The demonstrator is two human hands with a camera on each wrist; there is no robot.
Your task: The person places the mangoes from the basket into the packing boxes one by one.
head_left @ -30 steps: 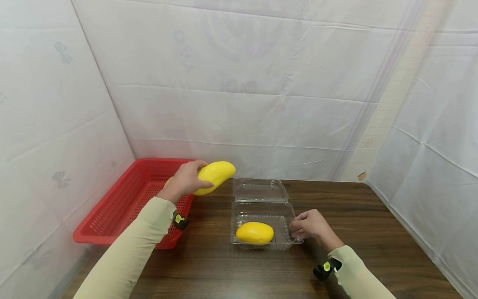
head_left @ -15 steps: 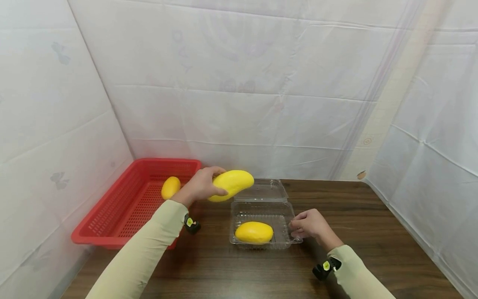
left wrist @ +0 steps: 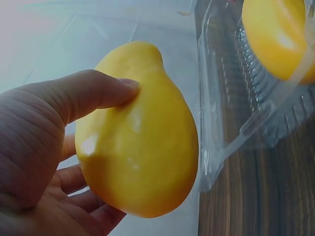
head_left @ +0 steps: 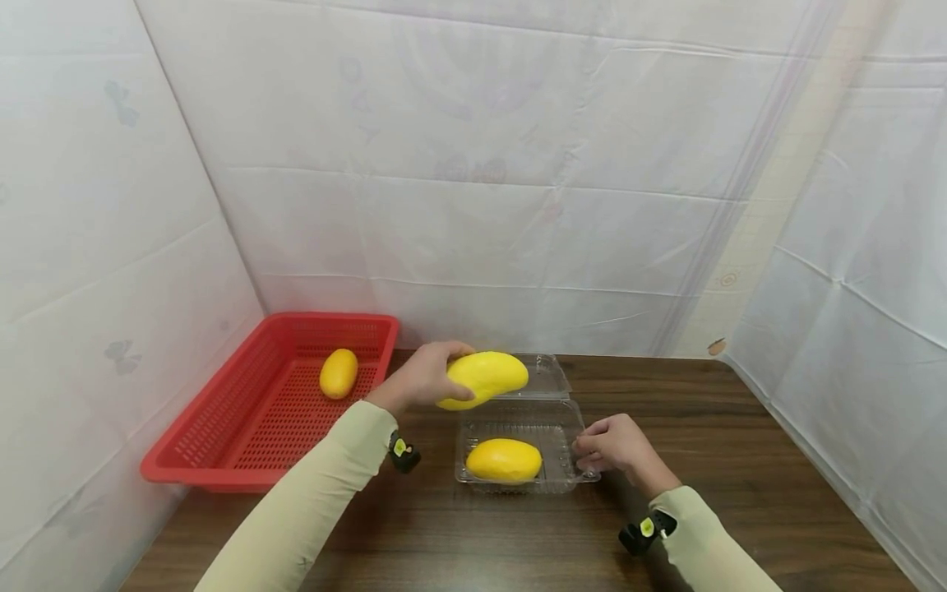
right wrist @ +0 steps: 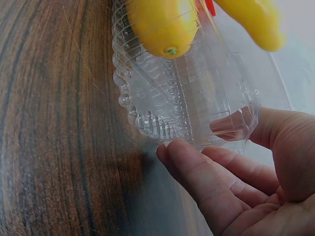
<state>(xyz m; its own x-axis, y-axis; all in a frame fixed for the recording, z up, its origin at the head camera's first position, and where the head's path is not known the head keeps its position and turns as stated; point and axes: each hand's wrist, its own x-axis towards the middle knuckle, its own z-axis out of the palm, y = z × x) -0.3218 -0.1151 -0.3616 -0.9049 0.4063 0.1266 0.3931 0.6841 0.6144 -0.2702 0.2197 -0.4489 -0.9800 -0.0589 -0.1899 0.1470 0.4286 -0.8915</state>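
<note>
My left hand grips a yellow mango above the back part of a clear plastic clamshell container. In the left wrist view, the thumb presses on the mango's near side, with the other fingers behind and under it. The container stands with its lid folded back, partly hidden by the held mango. Another yellow mango lies in the container's front left. My right hand pinches the container's right wall, thumb seen through the plastic and fingers outside in the right wrist view.
At the left stands a red perforated basket with one yellow mango inside. Both sit on a dark wood-grain table. White sheeting hangs behind and along both sides.
My left hand has carried its mango rightward from over the basket's edge to over the container, slightly lower. The mango in the basket has come into full view. My right hand stays put.
</note>
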